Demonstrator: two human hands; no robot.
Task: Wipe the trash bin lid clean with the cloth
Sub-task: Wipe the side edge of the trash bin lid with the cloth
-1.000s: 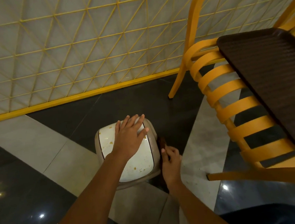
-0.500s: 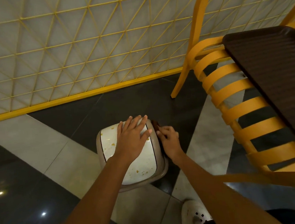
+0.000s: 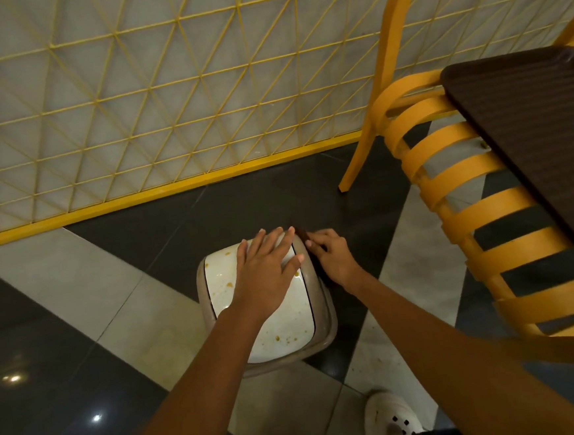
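Head view: white trash bin lid (image 3: 280, 324), spotted with orange-brown specks, atop a beige bin (image 3: 283, 363) on the floor (image 3: 82, 336), near a yellow slatted chair (image 3: 484, 208). Left hand (image 3: 266, 274) flat on the lid's far half, grip released, fingers straight. Right hand (image 3: 333, 261) at the lid's right rim, grip clenched around a dark cloth (image 3: 303, 234) held against that rim.

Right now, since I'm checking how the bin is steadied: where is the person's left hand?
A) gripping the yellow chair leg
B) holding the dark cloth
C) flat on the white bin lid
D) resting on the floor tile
C: the left hand lies with straight fingers flat on the stained trash bin lid, while the right hand pinches the dark cloth at the lid's right rim.
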